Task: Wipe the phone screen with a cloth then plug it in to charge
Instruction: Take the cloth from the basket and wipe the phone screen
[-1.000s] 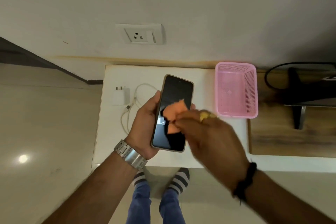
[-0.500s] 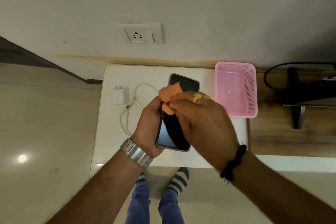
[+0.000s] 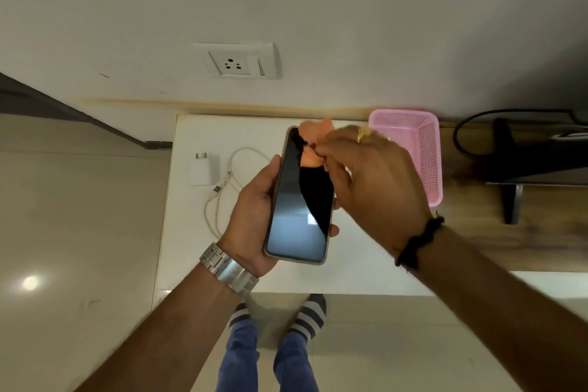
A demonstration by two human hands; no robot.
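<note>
Right now my right hand (image 3: 366, 181) fingers (image 3: 331, 149) pinch the small orange cloth (image 3: 310, 145) against the top of the dark-screened phone (image 3: 300, 200), which my left hand (image 3: 254, 216) grips over the white counter (image 3: 191, 232); white charger plug (image 3: 203, 169) and cable (image 3: 229, 181) lie left.

White wall (image 3: 350, 9), glossy tiled floor (image 3: 79, 216), white table (image 3: 191, 248).

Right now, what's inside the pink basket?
The pink basket looks empty: only its mesh floor and walls show. The right hand covers its near-left corner, so that part is hidden.
</note>
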